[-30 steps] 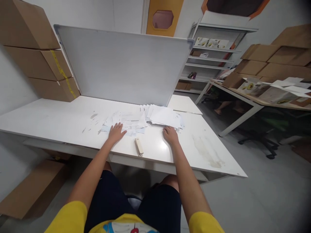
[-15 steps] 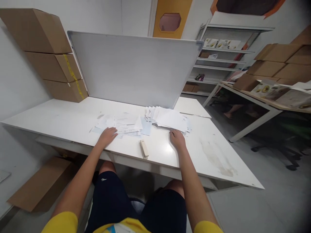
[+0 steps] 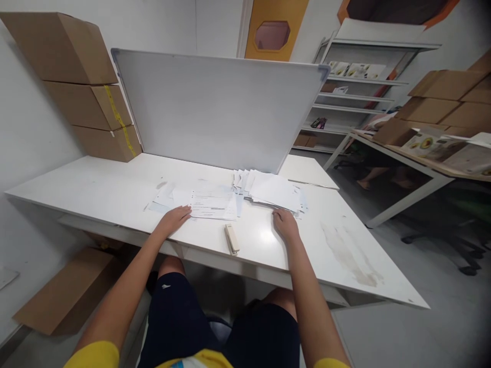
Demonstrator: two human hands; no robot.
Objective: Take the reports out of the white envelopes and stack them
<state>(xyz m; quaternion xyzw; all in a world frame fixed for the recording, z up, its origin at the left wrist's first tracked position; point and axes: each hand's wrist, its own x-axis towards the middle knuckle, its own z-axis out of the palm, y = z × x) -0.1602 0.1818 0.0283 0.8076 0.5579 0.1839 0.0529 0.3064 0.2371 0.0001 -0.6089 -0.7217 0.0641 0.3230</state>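
My left hand (image 3: 175,220) lies flat on the desk with its fingers stretched out, fingertips at the left edge of a printed sheet (image 3: 210,204). That sheet is on top of other papers and partly covers light blue ones. Left of it are some loose pale blue and white papers (image 3: 163,198). My right hand (image 3: 286,223) rests on the desk, fingers curled in, just below the front edge of a fanned stack of white papers (image 3: 270,187); I see nothing in it. A beige stapler (image 3: 231,238) lies between my hands, touched by neither.
A whiteboard (image 3: 222,112) stands along the back of the white desk (image 3: 111,189). Stacked cardboard boxes (image 3: 92,107) rise at the left. Metal shelves (image 3: 356,97) and another table (image 3: 406,153) loaded with boxes are on the right. Someone's feet (image 3: 364,184) show beneath it.
My left hand has slid to the right, and the printed papers have shifted right, covering more of the light blue sheet. My right hand stays beside the stack. The view has shifted slightly.
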